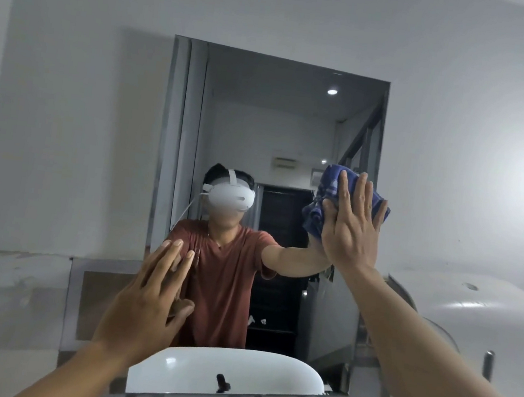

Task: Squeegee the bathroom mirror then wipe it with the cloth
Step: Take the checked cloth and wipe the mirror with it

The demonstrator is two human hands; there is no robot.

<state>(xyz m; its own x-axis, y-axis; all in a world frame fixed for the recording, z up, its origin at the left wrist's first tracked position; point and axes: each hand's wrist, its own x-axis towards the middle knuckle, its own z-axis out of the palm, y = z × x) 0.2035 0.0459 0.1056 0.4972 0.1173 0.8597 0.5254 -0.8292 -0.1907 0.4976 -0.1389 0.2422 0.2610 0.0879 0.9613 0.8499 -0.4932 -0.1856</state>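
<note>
There was one view only, from a wide-angle camera worn on the person's head. It looked forward, about level, squarely at the wall (67, 108) and at the mirror (264, 116), which filled the middle of the picture. The camera was near: both forearms came in from the lower edge, the left hand (149, 300) at the lower left part of the glass and the right hand (352, 229) at its right side. The headset (231, 196) appeared in the reflection, close to the picture's centre.

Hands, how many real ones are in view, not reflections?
2. Left hand low at the left of the mirror, fingers straight; right hand higher, pressing the blue cloth against its right side.
</note>
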